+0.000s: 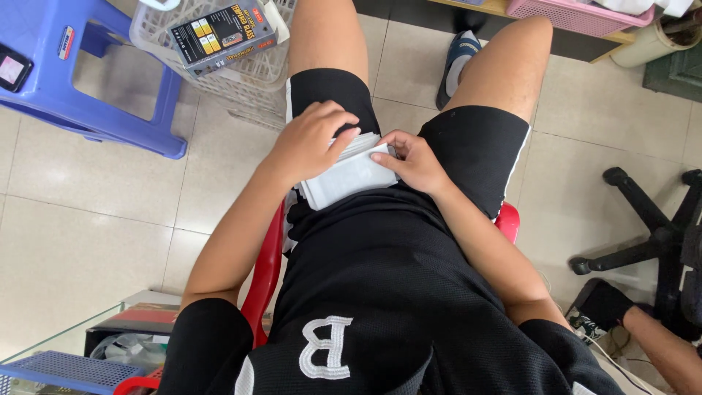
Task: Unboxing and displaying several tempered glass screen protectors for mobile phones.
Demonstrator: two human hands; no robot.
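— What's nearest the camera?
— The lap, with a stack of white packets (349,178) resting on the black shorts (468,150).
— And the left hand (311,139)?
— Curled over the stack's top left edge, fingers bent and closed on the upper packets.
— The right hand (412,159)?
— Fingers partly bent, thumb pressed flat on the top packet, pinching its right edge.
— Farther out?
— A white mesh basket (252,77) holding a dark box (221,34), beside a blue stool (95,80).
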